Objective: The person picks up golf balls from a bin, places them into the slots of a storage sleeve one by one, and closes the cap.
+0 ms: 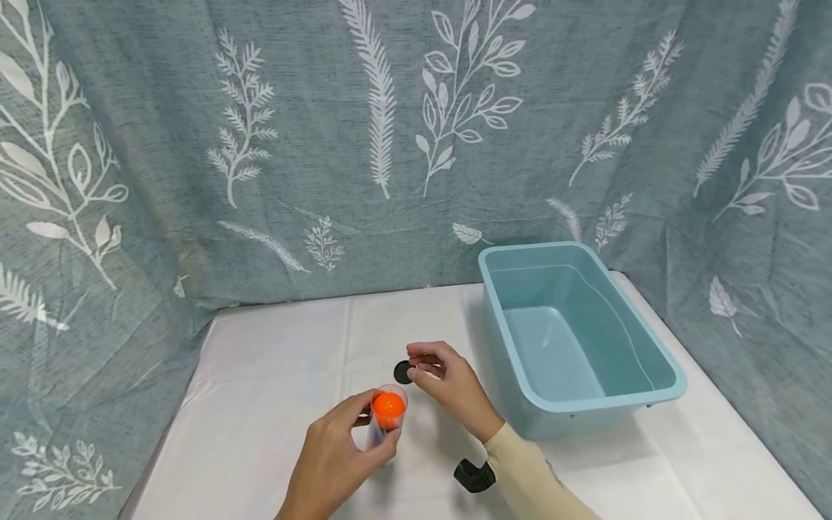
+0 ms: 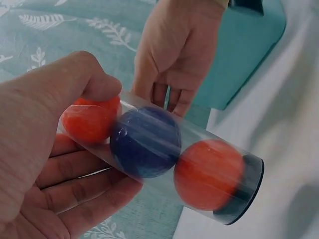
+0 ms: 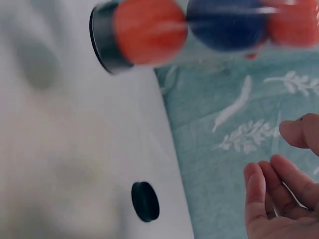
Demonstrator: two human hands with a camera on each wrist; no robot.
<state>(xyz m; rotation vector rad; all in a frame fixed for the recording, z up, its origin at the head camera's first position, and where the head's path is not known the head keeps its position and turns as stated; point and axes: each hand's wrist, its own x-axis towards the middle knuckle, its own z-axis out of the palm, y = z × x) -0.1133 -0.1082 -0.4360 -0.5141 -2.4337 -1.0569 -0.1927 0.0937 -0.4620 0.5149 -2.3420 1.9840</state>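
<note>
My left hand (image 1: 344, 437) grips a clear tube (image 2: 219, 137) with its thumb on one side and fingers on the other. Inside the tube sit an orange ball (image 1: 388, 406) at the open mouth, a dark blue ball (image 2: 145, 142) in the middle and another orange ball (image 2: 209, 174) by the dark base cap (image 3: 107, 39). A loose black lid (image 3: 145, 201) lies on the white table beyond the tube. Close over that lid in the head view is my right hand (image 1: 445, 379), its fingers loosely bent with nothing between them.
A light blue plastic bin (image 1: 585, 399) stands on the table to the right, beside my right forearm. The table (image 1: 273, 354) has a white cover. Grey-green curtains (image 1: 312, 144) with white leaf prints hang behind and at both sides. A black device (image 1: 474, 477) shows by my right wrist.
</note>
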